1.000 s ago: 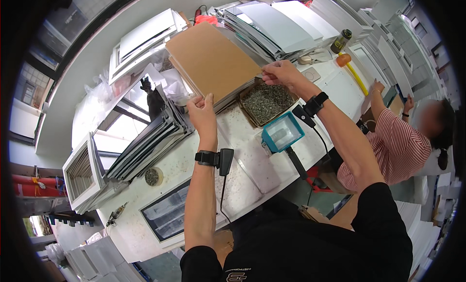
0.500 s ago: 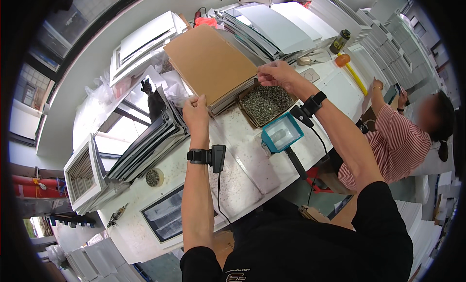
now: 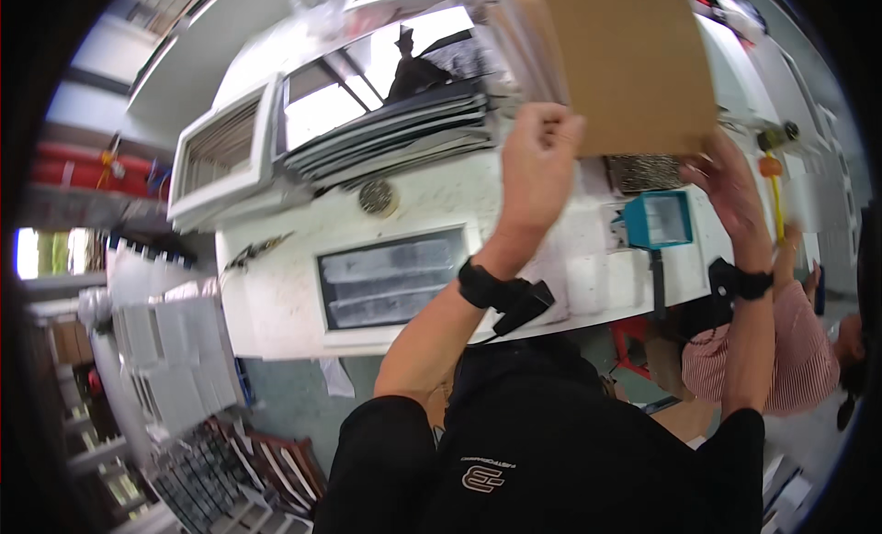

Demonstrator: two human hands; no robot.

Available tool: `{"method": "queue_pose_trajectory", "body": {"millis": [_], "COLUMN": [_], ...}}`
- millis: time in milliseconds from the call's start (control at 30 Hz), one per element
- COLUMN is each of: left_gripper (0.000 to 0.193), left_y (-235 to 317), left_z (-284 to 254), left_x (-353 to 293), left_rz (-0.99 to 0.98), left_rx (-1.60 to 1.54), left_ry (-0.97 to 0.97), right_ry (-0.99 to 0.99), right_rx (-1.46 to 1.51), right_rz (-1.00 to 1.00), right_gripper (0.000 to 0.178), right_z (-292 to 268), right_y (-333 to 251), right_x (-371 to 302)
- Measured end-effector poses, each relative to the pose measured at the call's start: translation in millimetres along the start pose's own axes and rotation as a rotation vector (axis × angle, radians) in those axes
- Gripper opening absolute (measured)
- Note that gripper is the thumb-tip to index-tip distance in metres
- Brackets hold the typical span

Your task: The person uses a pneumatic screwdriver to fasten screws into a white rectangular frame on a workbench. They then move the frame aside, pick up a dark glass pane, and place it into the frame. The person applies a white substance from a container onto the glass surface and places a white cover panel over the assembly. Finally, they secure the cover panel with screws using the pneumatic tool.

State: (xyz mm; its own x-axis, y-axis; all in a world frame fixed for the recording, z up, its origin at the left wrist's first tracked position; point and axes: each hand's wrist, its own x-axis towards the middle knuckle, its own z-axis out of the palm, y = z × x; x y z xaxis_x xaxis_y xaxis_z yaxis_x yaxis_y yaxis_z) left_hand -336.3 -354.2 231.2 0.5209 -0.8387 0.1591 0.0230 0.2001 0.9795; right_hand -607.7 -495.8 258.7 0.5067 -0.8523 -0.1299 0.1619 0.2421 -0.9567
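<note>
A brown board [image 3: 638, 75], like cardboard or fibreboard, stands out over the far side of the white table, its near edge toward me. My left hand [image 3: 540, 171] is closed at its near left corner, thumb and fingers pressed together. At the near right corner my right hand [image 3: 733, 185] pinches the edge, slightly blurred. Below that edge, partly covered, is a box of small metal pieces [image 3: 646, 174]. Closer to me lies a teal-framed boxy tool [image 3: 661, 217] with a black handle.
A dark-framed panel [image 3: 395, 277] lies near the table's front edge. A small round tub [image 3: 378, 199] stands behind it. Dark frames [image 3: 395, 139] are stacked further back, beside white frames [image 3: 220, 157]. At the right, a co-worker in a striped shirt [image 3: 790, 355] is close by.
My view has swung left, so the table appears shifted right. Both hands are at the board's near corners; the right has gone from above the metal-pieces box to the corner.
</note>
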Motion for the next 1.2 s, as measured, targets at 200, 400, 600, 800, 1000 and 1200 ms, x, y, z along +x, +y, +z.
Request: {"method": "queue_pose_trajectory", "body": {"millis": [200,400,600,800,1000,1200], "left_gripper": [0.03,0.041,0.033,0.078,0.068,0.047], "left_y": [-15,-41,-68,15,38,-4], "left_z": [-39,-107,-234,-299,-284,-294], "left_x": [-87,-193,-350,-372,-349,-310], "left_rz": [0.0,-0.215,-0.648,-0.602,-0.688,-0.607], "left_rx": [-0.04,0.215,0.199,-0.151,-0.288,-0.128], "left_ry": [-0.125,-0.166,0.121,0.593,0.433,0.256], "right_ry": [0.171,0.41,0.024,-0.374,-0.474,-0.178], "right_rx": [-0.139,-0.748,-1.125,-1.231,-1.285,-1.334], "right_rz": [-0.109,-0.387,-0.801,-0.956,-1.059,-0.782], "right_gripper": [0.035,0.033,0.045,0.045,0.041,0.051], "right_z": [24,48,64,115,120,106], "right_y": [42,49,79,112,162,208], "right_x": [-80,-117,-147,-195,-206,-196]}}
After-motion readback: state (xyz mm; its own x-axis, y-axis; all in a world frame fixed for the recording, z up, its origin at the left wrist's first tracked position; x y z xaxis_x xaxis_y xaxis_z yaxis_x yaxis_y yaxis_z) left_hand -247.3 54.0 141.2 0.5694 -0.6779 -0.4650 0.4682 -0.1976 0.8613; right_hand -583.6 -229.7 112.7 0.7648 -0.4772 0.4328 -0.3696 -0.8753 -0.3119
